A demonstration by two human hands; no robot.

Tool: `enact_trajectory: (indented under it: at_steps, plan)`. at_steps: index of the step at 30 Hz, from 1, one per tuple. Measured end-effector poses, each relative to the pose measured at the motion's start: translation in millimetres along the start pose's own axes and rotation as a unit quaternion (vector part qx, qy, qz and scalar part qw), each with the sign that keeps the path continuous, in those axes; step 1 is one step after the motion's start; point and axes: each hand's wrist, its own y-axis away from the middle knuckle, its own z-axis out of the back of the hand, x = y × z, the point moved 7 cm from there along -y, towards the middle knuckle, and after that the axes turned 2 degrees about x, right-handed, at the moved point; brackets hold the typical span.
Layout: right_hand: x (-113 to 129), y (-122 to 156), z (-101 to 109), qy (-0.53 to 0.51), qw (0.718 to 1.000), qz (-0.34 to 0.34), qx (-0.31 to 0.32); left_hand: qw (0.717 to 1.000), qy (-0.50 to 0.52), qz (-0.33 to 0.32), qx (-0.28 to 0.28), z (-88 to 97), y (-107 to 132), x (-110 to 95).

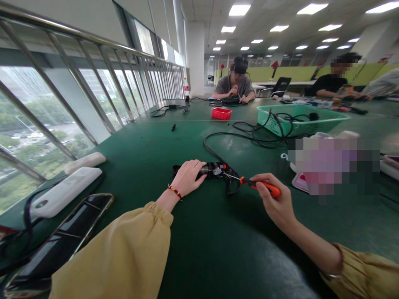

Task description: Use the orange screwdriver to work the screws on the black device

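Observation:
An opened black electrical device (213, 169) lies on the green table (199, 241), its inner parts and thin wires bare at the right end. My left hand (189, 176) is closed over its left part and holds it against the table; the covered section is hidden. A screwdriver (270, 189) with an orange and black handle is gripped in my right hand (277, 203). Its shaft points left, with the tip at the wires of the device; whether it touches them I cannot tell. From the device a black cord (215, 135) curves away towards the back right.
A green basket (327, 123) with cables stands at the back right, a small red tray (221, 113) left of it. At left lie a phone (62, 236) and a white device (68, 193). A metal railing (93, 70) borders the left side. Across the table sits a person (233, 85).

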Motion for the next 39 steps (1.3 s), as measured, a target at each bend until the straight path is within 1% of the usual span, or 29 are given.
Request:
enact_trajectory:
  at_steps: [3, 7, 9, 12, 14, 18, 22, 24, 25, 29, 33, 35, 37, 39]
  plan:
    - [4, 1, 4, -0.008, 0.999, 0.023, -0.041, 1.0, 0.004, -0.001, -0.003, 1.1, 0, -1]
    - [9, 3, 12, 0.015, 0.992, 0.064, -0.109, 1.0, 0.008, -0.004, -0.013, 5.4, 0, -3]
    - [9, 3, 12, 0.033, 0.993, 0.061, -0.099, 1.0, 0.007, -0.005, -0.012, 6.7, 0, -4]
    - [9, 3, 8, 0.045, 0.996, 0.051, -0.05, 1.0, 0.003, -0.007, -0.012, 7.5, 0, -5]
    - [9, 3, 7, 0.038, 0.997, 0.052, -0.033, 1.0, 0.001, -0.009, -0.012, 7.5, 0, -5]
    - [8, 4, 8, 0.012, 0.997, 0.067, -0.045, 1.0, 0.0, -0.008, -0.015, 8.0, 0, -6]
    - [16, 7, 12, 0.03, 0.986, 0.138, -0.09, 1.0, 0.003, -0.008, -0.02, 8.8, 0, -6]
    - [18, 9, 14, 0.047, 0.98, 0.159, -0.109, 1.0, 0.003, -0.009, -0.024, 8.8, 0, -5]
    - [19, 9, 14, 0.061, 0.978, 0.165, -0.109, 1.0, 0.003, -0.01, -0.026, 8.8, 0, -5]
    - [21, 8, 13, 0.106, 0.976, 0.167, -0.097, 0.999, -0.001, -0.016, -0.037, 9.0, 1, -4]
    - [24, 10, 16, 0.088, 0.97, 0.187, -0.127, 0.999, -0.003, -0.018, -0.042, 9.2, 1, -4]
    - [23, 9, 14, 0.09, 0.974, 0.175, -0.111, 0.999, -0.001, -0.017, -0.041, 8.9, 1, -4]
    - [19, 8, 10, 0.094, 0.981, 0.15, -0.082, 0.999, -0.001, -0.016, -0.039, 8.3, 1, -4]
    - [18, 8, 9, 0.089, 0.982, 0.148, -0.077, 0.999, -0.002, -0.015, -0.036, 7.6, 1, -3]
